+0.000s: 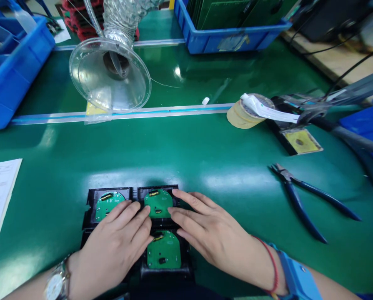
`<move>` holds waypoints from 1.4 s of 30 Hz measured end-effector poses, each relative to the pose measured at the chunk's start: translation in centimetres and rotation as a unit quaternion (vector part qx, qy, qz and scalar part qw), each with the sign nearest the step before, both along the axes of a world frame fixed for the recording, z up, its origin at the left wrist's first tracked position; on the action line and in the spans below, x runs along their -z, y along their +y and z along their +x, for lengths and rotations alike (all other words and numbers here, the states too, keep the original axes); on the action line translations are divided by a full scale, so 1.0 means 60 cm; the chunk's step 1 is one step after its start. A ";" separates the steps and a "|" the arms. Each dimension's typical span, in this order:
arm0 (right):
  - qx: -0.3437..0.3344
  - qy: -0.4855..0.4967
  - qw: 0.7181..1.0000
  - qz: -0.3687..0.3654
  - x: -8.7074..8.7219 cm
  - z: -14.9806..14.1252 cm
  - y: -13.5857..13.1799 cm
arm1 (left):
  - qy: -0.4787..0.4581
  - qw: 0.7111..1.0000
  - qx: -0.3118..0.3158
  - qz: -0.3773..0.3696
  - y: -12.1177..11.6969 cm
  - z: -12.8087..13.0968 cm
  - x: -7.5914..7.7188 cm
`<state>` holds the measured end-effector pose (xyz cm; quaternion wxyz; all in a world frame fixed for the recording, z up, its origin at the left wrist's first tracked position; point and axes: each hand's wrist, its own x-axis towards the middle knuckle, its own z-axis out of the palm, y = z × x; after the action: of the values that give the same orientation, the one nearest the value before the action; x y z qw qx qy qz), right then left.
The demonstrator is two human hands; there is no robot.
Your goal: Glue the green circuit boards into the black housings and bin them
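Near the front edge of the bench sits a black tray [134, 210] with square pockets. Green circuit boards lie in it: one at the upper left [109, 203], one at the upper right [158, 204], one at the lower right [164, 251]. My left hand [120, 241] rests over the left part of the tray, fingers stretched out, hiding the lower left pocket. Its fingertips reach the left edge of the upper right board. From the other side, my right hand [209, 225] touches the tray's right rim and that board's right edge, fingers spread.
Diagonal cutters [299, 187] lie on the right. Behind them stand a solder spool [245, 114] and a yellow sponge [300, 141] in a holder. A fume funnel [133, 87] hangs at the back. Blue bins [205, 41] hold boards; papers [0, 196] lie left.
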<state>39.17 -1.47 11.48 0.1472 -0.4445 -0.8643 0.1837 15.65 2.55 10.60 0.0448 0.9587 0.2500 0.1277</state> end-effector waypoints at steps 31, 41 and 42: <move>-0.001 0.003 0.999 -0.032 0.000 0.003 0.000 | 0.000 1.000 -0.005 -0.008 0.000 0.003 -0.003; -0.002 -0.004 0.999 -0.035 -0.003 0.002 0.002 | 0.009 1.000 -0.005 -0.009 -0.002 0.000 0.000; -0.003 -0.004 0.999 -0.033 -0.002 0.001 0.001 | 0.009 1.000 -0.005 -0.009 -0.001 0.000 0.000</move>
<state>39.26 -1.38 11.63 0.1286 -0.4476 -0.8594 0.2112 15.66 2.47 10.57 0.0506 0.9581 0.2564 0.1173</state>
